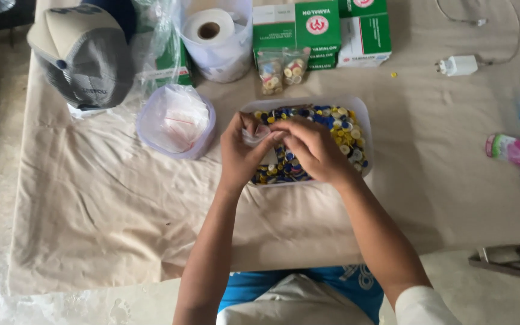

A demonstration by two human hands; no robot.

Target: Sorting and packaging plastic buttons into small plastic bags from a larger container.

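a: what is held by the hands?

b: a small clear plastic bag [259,136] is pinched between the left hand [243,153] and the right hand [312,148]. both hands are closed around it, fingers curled at its mouth; whether anything is inside cannot be told. the bag is held just above the white tray [362,111] of blue, yellow and white caps [341,129].

a: what faults are to be expected?

b: a spill is judged likely if the grip on the thin film is loosened; caps would be scattered over the beige cloth [109,210]. two filled bags [283,69] stand near the green boxes [320,30]; they could be knocked over by a careless reach.
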